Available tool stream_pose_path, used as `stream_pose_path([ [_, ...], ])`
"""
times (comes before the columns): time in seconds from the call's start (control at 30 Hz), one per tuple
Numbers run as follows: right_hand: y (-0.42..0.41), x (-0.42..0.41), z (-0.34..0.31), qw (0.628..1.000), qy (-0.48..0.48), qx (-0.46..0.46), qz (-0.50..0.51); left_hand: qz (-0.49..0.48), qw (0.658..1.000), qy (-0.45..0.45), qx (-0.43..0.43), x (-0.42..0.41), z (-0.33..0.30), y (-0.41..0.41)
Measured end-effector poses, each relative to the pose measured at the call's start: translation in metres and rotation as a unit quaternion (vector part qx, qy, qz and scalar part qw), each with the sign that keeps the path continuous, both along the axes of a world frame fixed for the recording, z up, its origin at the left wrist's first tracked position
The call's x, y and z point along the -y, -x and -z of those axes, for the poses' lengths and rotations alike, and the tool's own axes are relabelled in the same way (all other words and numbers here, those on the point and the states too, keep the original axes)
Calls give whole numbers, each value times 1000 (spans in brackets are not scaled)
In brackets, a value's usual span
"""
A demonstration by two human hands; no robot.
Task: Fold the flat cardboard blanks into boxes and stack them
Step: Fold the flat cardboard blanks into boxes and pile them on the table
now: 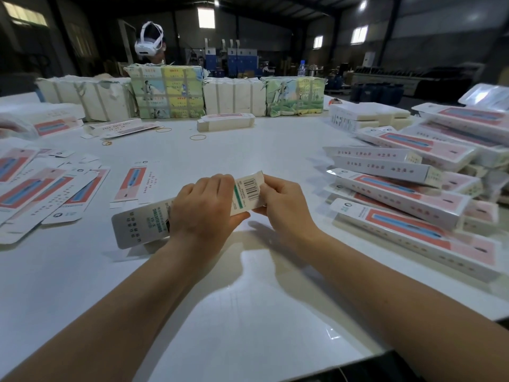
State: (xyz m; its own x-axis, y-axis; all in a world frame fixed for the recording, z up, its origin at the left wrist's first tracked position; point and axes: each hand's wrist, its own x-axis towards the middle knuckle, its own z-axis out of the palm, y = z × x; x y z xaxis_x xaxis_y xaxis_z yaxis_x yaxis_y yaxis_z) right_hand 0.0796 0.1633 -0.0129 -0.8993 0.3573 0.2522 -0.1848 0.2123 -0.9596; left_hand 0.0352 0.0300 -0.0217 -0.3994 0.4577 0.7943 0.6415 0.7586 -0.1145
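Observation:
Above the middle of the white table (248, 285) I hold a long white box (140, 224), its barcode side facing up. My left hand (203, 208) grips the box around its middle. At the box's right end, my right hand (283, 205) pinches the barcode flap. Flat blanks (49, 194) with red and blue print lie spread at the left. A single flat blank (132, 183) lies just beyond my hands. Folded boxes (407, 194) are stacked in a pile at the right.
Wrapped bundles (168, 92) stand in a row along the table's far side, with a small stack of blanks (224, 124) in front. Rubber bands (197, 137) lie near them. A person wearing a white headset (148, 42) sits behind the bundles.

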Motion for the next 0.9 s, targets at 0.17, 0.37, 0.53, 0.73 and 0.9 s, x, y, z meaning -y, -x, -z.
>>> stream_pose_path([
  [0.17, -4, 4, 4, 986, -158, -38, 32, 3, 1000, 0, 1, -1, 0, 0],
  [0.37, -10, 8, 1, 973, -218, -80, 19, 5, 1000, -13, -17, 0, -5, -4],
  [0.53, -11, 11, 5, 961, -265, -80, 16, -8, 1000, -6, -29, 2, -7, -7],
  [0.73, -6, 13, 1, 994, -81, -2, -76, -28, 999, -17, 34, 5, -8, -5],
  [0.9, -3, 10, 8, 987, -108, 27, -115, -20, 998, 22, 54, 9, -9, 1],
])
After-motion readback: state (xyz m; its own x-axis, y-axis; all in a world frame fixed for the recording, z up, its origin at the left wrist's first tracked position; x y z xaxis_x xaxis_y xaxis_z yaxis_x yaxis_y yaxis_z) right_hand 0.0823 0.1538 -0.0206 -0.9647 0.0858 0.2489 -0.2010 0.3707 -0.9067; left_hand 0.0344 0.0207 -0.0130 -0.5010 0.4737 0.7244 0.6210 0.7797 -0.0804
